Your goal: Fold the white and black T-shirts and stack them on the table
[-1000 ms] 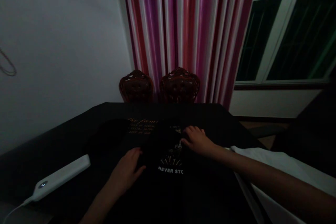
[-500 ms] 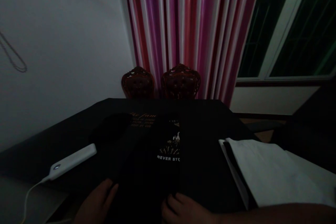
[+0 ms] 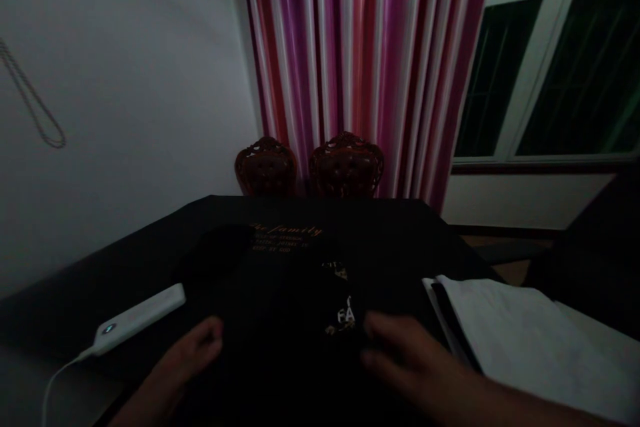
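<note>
A black shirt (image 3: 315, 300) with white lettering and a pale print lies in front of me on the dark table, hard to tell from the cloth around it. My left hand (image 3: 193, 350) is at its left side, thumb and forefinger closed together on the dark fabric. On the right side, my right hand (image 3: 410, 353) has its fingers bent in at the shirt's edge beside the letters; it is slightly blurred. The lower part of the print is covered. How much fabric each hand holds is lost in the dark.
A white power bank (image 3: 140, 317) with a cable lies at left. White folded cloths (image 3: 520, 327) lie at right. Gold lettering (image 3: 285, 233) marks the black tablecloth (image 3: 390, 227). Two carved chairs (image 3: 346, 167) stand beyond, before a striped curtain (image 3: 365, 47).
Both hands have moved forward, the right one also rightward. The shirt's lower lettering has gone out of sight and its print has shifted. More gold lettering shows, and the view has tilted slightly up.
</note>
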Demonstrator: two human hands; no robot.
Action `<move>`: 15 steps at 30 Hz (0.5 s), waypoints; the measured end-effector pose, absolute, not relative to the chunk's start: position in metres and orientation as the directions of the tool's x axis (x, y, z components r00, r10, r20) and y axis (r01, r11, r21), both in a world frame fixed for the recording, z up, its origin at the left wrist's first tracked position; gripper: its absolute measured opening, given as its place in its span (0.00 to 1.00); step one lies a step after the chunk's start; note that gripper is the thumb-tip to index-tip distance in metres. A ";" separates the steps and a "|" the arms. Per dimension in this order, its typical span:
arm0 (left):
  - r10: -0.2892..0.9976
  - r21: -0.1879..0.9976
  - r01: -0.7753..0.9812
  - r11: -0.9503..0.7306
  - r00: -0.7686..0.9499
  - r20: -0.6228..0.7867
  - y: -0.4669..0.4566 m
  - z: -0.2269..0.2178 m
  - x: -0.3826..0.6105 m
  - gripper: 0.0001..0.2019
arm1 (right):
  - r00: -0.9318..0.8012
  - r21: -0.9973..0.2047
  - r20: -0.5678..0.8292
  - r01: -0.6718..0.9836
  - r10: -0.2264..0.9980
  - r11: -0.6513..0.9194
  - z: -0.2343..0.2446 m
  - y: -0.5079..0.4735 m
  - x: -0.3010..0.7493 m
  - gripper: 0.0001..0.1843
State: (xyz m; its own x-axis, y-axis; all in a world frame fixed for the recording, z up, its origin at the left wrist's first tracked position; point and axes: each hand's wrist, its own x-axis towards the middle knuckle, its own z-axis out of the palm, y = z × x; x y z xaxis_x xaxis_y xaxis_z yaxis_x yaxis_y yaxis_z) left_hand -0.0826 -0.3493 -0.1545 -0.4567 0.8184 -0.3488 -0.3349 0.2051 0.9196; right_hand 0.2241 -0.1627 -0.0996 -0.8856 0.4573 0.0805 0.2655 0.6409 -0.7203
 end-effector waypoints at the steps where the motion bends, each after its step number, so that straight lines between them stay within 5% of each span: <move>1: 0.813 0.919 -0.362 0.156 -0.482 -0.328 -0.326 -0.141 -0.081 0.13 | -0.841 -0.756 0.107 0.278 0.530 0.593 -0.090 -0.139 0.212 0.06; 4: 0.854 0.896 -0.439 -0.067 -0.490 -0.176 -0.258 -0.123 -0.082 0.20 | -0.667 -0.819 0.166 0.317 0.727 0.478 -0.091 -0.063 0.175 0.08; 6: 0.841 0.936 -0.324 -0.137 -0.538 -0.063 -0.231 -0.133 -0.084 0.28 | -0.533 -0.802 0.110 0.450 0.839 0.392 -0.109 -0.027 0.163 0.11; 9: 0.755 0.988 0.119 0.101 -0.655 0.002 -0.226 -0.173 -0.091 0.37 | -0.559 -0.601 0.010 0.659 0.829 0.451 -0.141 -0.015 0.172 0.11; 12: 0.777 0.754 0.479 0.450 -0.626 -0.066 -0.240 -0.216 -0.100 0.33 | -0.647 -0.385 -0.183 0.740 0.740 0.552 -0.167 -0.044 0.187 0.22; 15: 0.826 0.538 0.661 0.523 -0.548 -0.129 -0.247 -0.237 -0.103 0.29 | -0.668 -0.254 -0.250 0.744 0.701 0.618 -0.176 -0.083 0.188 0.28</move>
